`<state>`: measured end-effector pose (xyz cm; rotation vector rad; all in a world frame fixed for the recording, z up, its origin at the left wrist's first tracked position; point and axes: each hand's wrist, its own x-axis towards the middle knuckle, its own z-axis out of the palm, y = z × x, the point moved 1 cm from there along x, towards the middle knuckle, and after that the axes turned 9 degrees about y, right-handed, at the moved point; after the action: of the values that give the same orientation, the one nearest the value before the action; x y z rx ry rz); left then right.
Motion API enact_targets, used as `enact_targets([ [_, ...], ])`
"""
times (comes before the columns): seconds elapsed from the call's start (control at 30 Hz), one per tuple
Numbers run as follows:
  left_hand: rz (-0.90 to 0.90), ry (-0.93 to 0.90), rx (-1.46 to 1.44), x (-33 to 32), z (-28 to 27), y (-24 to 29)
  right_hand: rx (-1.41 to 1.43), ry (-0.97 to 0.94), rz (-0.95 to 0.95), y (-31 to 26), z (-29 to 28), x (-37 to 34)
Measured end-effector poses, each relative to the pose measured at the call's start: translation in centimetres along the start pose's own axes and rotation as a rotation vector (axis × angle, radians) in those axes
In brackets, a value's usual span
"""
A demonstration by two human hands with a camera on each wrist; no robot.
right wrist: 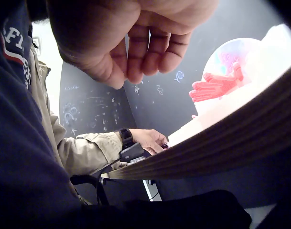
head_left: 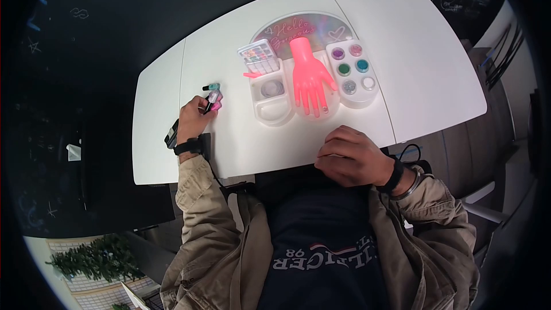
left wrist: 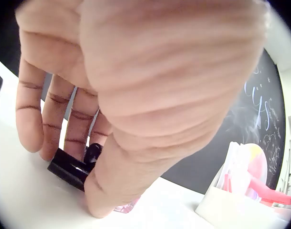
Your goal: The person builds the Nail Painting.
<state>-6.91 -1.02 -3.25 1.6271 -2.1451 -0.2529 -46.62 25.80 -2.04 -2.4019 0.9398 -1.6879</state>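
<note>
At the table's left side, my left hand (head_left: pixel 193 120) pinches a nail polish bottle by its black cap (left wrist: pixel 67 169) between thumb and fingers. Clustered at the fingertips are a pale glittery bottle (head_left: pixel 214 96), a pink bottle (head_left: pixel 217 105) and a teal bottle (head_left: pixel 214 86). Which of them the held cap belongs to, I cannot tell. Below the thumb, a bit of pink glass (left wrist: pixel 127 207) shows in the left wrist view. My right hand (head_left: pixel 356 155) hangs loosely curled at the table's front edge, its fingers (right wrist: pixel 155 55) around nothing.
A pink mannequin hand (head_left: pixel 310 77) lies on a white manicure stand with a rounded "Hello Gorgeous" backboard (head_left: pixel 275 31). Left of it are a case of nail tips (head_left: pixel 258 57) and a tray (head_left: pixel 272 109); to the right, a holder (head_left: pixel 359 100) carries several glitter pots.
</note>
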Motion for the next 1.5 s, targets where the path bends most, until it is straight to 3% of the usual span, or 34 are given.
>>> enact_targets([
  [0.1,-0.033,-0.06,0.011,0.0,-0.4,1.1,0.0,-0.004,0.001,0.1,0.1,-0.1],
  [0.5,-0.068,0.035,-0.09,-0.3,-0.9,0.1,-0.004,-0.017,0.001,0.3,-0.1,-0.3],
  [0.9,0.155,0.202,-0.055,-0.7,-3.3,3.8,-0.001,-0.01,0.01,0.2,0.0,-0.1],
  [1.1,0.352,0.291,-0.388,-1.2,-4.0,8.3,-0.002,-0.008,0.006,0.1,0.1,-0.1],
  [1.3,0.446,0.048,-0.531,-3.0,-2.6,14.1,-0.006,-0.006,0.006,0.1,0.1,-0.2],
  [1.5,0.449,-0.139,-0.627,-3.4,-0.3,15.0,-0.007,-0.015,-0.01,0.2,-0.2,-0.2],
])
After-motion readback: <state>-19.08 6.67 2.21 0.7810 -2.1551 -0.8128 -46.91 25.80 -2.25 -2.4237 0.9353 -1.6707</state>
